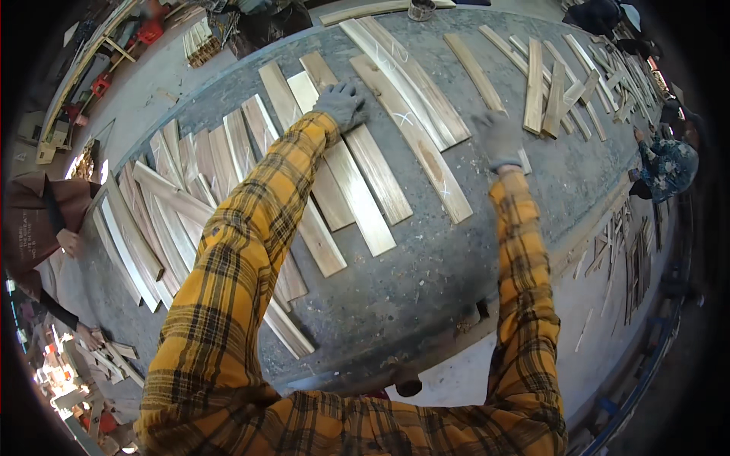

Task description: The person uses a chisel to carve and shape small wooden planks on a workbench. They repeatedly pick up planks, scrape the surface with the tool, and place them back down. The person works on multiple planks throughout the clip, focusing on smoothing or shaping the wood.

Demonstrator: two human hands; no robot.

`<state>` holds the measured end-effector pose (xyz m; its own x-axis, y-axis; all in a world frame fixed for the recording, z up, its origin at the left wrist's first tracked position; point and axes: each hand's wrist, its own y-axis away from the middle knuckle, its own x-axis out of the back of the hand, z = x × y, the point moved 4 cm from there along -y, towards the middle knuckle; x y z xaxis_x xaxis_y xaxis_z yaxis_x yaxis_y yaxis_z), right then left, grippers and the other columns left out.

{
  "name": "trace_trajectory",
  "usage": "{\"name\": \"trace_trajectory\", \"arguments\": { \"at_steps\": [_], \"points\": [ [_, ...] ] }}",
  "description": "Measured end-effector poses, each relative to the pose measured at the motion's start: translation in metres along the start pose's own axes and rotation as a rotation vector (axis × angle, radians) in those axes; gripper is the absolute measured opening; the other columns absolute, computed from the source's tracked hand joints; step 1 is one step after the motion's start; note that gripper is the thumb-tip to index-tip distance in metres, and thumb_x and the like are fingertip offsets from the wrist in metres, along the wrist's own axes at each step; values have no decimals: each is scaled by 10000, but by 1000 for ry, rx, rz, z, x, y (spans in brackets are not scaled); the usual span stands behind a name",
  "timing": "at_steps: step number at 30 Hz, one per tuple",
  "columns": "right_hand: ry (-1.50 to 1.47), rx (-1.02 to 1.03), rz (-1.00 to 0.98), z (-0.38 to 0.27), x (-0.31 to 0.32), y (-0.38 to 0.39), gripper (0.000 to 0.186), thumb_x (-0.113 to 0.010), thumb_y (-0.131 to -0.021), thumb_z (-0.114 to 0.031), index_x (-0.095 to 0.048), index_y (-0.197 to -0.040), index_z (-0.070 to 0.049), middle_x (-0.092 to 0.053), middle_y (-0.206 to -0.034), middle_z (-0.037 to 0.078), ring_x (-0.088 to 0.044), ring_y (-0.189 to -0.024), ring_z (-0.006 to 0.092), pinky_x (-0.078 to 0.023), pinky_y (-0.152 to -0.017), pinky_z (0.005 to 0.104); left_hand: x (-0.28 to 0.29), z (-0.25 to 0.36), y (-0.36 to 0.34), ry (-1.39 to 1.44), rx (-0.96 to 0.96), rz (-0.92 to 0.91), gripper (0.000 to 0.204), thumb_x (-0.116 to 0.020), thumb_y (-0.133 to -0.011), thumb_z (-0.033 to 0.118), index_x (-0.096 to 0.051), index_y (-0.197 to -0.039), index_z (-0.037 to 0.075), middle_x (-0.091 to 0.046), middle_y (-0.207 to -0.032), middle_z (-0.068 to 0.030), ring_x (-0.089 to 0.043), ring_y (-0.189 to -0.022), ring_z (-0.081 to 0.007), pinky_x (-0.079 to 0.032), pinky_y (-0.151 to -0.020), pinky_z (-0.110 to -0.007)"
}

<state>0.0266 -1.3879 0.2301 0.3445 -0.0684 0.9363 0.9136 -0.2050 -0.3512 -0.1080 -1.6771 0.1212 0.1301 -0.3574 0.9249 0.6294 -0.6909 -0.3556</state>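
Observation:
My left hand (340,105), in a grey glove, rests with its fingers spread on the upper part of some flat wooden boards lying side by side. One of these is a pale board (357,197); a browner board (380,178) lies to its right. My right hand (498,137), also gloved, is smeared by motion above the table near the lower end of a narrow board (473,70). A short light strip (525,161) shows beside its wrist; whether the hand touches it is unclear. Between my hands lies a long board (414,133) with white chalk marks.
More boards (228,152) cover the grey table (395,296) at the left, some crossing. Thin offcuts (559,95) lie scattered at the far right. A person in a brown top (30,220) stands at the left edge, another in patterned clothing (669,167) at the right. A small bucket (420,9) stands at the far edge.

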Motion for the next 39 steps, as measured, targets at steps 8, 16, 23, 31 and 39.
{"name": "trace_trajectory", "arguments": {
  "at_steps": [8,16,23,31,39],
  "points": [
    [-213,-180,-226,-88,-85,-78,616,-668,-752,-552,-639,-1138,-73,-640,-1060,232,-617,-1007,360,-476,-864,433,-13,-18,42,110,-27,113,413,-587,-859,440,-587,-1053,76,-494,-1174,-135,-391,-1243,-305,-216,-1053,-581],
    [-302,-179,-191,-160,-93,14,590,-742,-696,-478,-670,-1074,-32,-661,-938,228,-641,-873,362,-503,-774,401,1,-9,114,50,-23,78,507,-519,-870,516,-579,-1129,84,-474,-1289,-108,-322,-1317,-297,-190,-1083,-554],
    [-504,-214,-470,-188,-95,91,457,-784,-667,-305,-683,-973,19,-679,-847,204,-665,-808,336,-510,-736,376,28,2,223,46,-72,-74,442,-574,-852,454,-600,-1034,52,-476,-1261,-144,-365,-1285,-337,-278,-1067,-518],
    [-335,-210,-507,-247,-74,151,431,-762,-703,-321,-686,-973,6,-678,-921,217,-660,-850,356,-517,-772,401,45,19,308,66,33,-113,416,-596,-858,395,-562,-1101,59,-448,-1310,-153,-340,-1311,-343,-271,-1096,-494],
    [-672,-177,-306,-271,-33,142,346,-684,-783,-288,-688,-929,25,-678,-851,231,-668,-833,344,-516,-734,410,124,59,362,253,608,330,419,-699,-799,160,-527,-1176,96,-473,-1299,-150,-498,-1184,-343,-483,-926,-390]
  ]
}}
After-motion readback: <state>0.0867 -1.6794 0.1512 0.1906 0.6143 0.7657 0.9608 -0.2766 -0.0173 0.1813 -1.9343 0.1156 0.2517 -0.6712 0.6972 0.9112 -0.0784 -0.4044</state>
